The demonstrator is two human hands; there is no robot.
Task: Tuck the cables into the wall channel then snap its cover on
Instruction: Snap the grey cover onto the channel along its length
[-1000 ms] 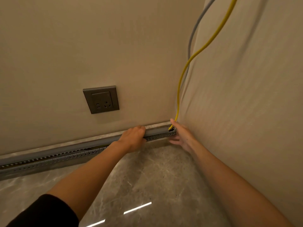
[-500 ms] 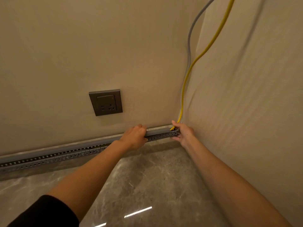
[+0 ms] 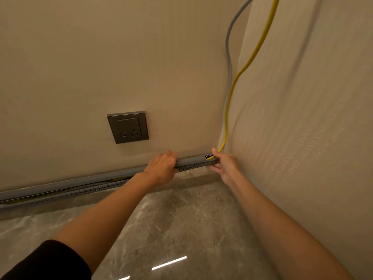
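A grey slotted wall channel point(image 3: 86, 188) runs along the foot of the back wall into the right corner. A grey cover strip point(image 3: 189, 160) lies on top of its right part. My left hand point(image 3: 161, 168) is clamped over cover and channel. At the corner end my right hand point(image 3: 223, 164) grips the channel, thumb on top, fingers underneath. A yellow cable point(image 3: 245, 67) and a grey cable point(image 3: 228, 57) hang down the corner and enter the channel's end beside my right thumb. Further left, a strip of yellow cable shows inside the channel.
A dark grey wall socket point(image 3: 128, 127) sits on the back wall above and left of my left hand. The side wall point(image 3: 302, 118) stands close on the right. Below lies a glossy marble floor point(image 3: 181, 229).
The view has drifted so the socket and corner sit further right. My right hand closed onto the channel's corner end. My left hand kept its hold on the cover.
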